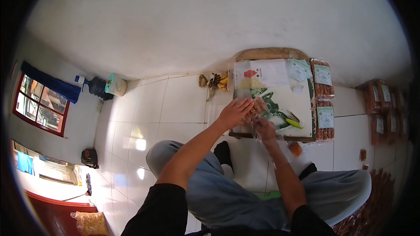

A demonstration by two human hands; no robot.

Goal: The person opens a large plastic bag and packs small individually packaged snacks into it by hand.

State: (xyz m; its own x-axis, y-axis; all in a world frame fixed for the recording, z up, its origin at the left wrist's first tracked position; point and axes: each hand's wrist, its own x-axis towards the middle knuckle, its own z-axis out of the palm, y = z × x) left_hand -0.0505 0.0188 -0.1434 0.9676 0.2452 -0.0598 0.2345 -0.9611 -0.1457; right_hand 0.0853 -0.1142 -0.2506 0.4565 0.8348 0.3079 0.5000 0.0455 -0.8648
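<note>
A clear plastic bag with reddish-brown pieces inside (261,105) lies near the front left of a low wooden table (271,53). My left hand (236,112) rests flat on the bag's left side, fingers stretched out. Close by on the right, my right hand (266,130) has its fingers closed on the bag's loose plastic, which trails toward my wrist. A green-handled tool (295,123), possibly scissors or a cutter, lies right of my hands. Printed green-white labels (299,70) sit at the table's back right.
Labelled packs of brown snacks (323,78) line the table's right edge, with more packs (385,105) farther right. Bananas (222,81) lie left of the table by the wall. A brown heap (376,201) spreads beyond my right knee. A small orange-brown piece (295,149) is below the table edge.
</note>
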